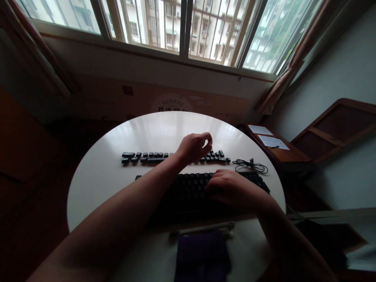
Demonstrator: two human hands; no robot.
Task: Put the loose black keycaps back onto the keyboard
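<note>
A black keyboard lies on the round white table, partly hidden beneath my forearms. Behind it, loose black keycaps are laid out in rows. My left hand reaches across the keyboard to the right part of these rows, its thumb and index finger curled together in a pinch; whatever they hold is too small or hidden to name. Over the right part of the keyboard, my right hand is closed with bent fingers. Its fingertips are in shadow, so what they grip cannot be made out.
A coiled black cable lies right of the keycaps. Toward me are a dark purple cloth and a thin metal tool. Papers and a pen rest on a wooden surface at the right. Windows stand beyond the table.
</note>
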